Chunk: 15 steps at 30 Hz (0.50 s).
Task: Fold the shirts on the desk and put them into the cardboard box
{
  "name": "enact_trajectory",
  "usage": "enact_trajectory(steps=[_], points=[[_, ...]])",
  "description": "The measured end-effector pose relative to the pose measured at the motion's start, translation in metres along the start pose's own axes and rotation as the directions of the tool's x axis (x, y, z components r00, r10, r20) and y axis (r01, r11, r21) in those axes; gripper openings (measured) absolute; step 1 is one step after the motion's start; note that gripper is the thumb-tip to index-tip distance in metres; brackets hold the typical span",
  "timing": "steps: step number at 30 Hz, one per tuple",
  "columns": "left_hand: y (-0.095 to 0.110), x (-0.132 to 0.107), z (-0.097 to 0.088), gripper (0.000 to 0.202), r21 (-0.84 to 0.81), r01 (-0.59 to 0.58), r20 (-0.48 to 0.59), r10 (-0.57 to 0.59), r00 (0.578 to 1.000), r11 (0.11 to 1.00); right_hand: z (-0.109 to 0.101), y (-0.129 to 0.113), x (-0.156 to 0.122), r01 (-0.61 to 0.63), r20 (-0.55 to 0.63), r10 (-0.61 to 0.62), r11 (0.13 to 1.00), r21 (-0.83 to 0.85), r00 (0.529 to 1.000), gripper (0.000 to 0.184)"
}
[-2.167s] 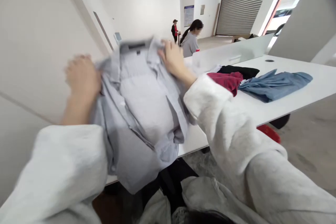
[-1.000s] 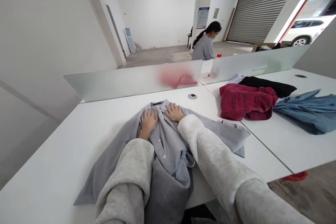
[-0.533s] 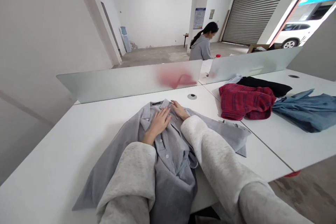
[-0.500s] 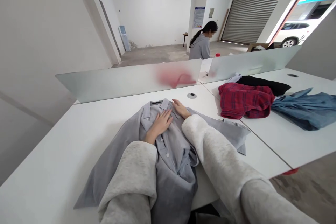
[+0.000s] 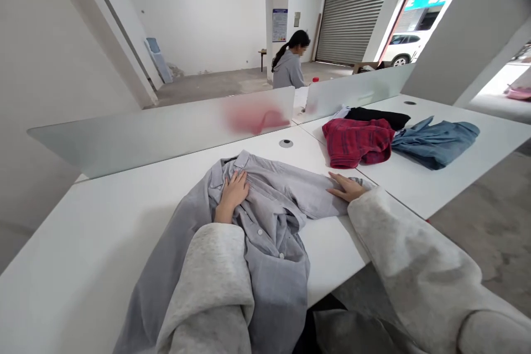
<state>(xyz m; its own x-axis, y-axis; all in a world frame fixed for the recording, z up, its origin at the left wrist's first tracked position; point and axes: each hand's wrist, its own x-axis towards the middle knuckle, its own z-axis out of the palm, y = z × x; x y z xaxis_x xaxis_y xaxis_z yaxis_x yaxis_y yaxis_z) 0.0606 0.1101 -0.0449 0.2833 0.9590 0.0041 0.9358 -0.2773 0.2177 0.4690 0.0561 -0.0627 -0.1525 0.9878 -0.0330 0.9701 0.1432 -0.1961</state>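
Nearest are the person's two grey fleece sleeves (image 5: 211,293), the left one lying over the lower part of the grey button-up shirt (image 5: 282,199). The shirt lies spread but rumpled on the white table (image 5: 83,243), with its collar pointing away from the person and its lower part running off the near edge of the view. The left hand (image 5: 233,193) is open and flat, palm down on the shirt's front just below the collar, gripping nothing. The right hand (image 5: 346,187) is also open, fingers spread and palm down, pressing on the shirt's stretched-out sleeve at the far right end of the shirt; it grips nothing either. Beyond the shirt's collar is a round cable grommet (image 5: 286,143) set in the table, and behind that stands a frosted divider (image 5: 161,135) with a blurred red shape showing through it. To the right of the shirt, on the adjoining table section, lie a red plaid garment (image 5: 357,141), a black garment (image 5: 377,118) tucked behind it, and a blue denim shirt (image 5: 433,141) touching its right side. Past the divider, well beyond the shirt, a co-worker (image 5: 289,66) in a grey hoodie stands by a red bottle cap (image 5: 316,79), and a roller shutter (image 5: 352,11) closes off the far wall.
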Motion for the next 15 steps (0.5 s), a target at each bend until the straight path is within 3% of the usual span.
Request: enact_trajectory(steps=[3,6,10,13,15], points=[[-0.002,-0.001,0.002,0.053,0.006,0.007,-0.014,-0.006,1.000,1.000,-0.002,0.012,-0.030,-0.163,-0.057,0.157,0.981,-0.104,0.986,0.077],[-0.003,-0.001,0.004,0.053,0.006,0.017,-0.020,-0.016,1.000,1.000,-0.012,0.032,-0.064,-0.247,0.038,0.255,0.958,-0.148,0.966,0.072],[-0.005,0.001,0.005,0.052,-0.005,0.041,-0.032,-0.041,0.999,0.999,-0.020,0.051,-0.111,-0.140,0.006,0.140,0.990,-0.003,0.990,0.067],[-0.007,0.003,0.005,0.052,-0.016,0.078,-0.044,-0.079,0.996,0.997,-0.025,0.044,-0.131,-0.036,-0.095,0.054,0.982,0.184,0.994,0.045],[-0.009,0.003,0.006,0.053,-0.021,0.102,-0.049,-0.103,0.993,0.995,-0.035,0.032,-0.135,-0.033,-0.202,0.084,0.969,0.247,0.976,0.047]])
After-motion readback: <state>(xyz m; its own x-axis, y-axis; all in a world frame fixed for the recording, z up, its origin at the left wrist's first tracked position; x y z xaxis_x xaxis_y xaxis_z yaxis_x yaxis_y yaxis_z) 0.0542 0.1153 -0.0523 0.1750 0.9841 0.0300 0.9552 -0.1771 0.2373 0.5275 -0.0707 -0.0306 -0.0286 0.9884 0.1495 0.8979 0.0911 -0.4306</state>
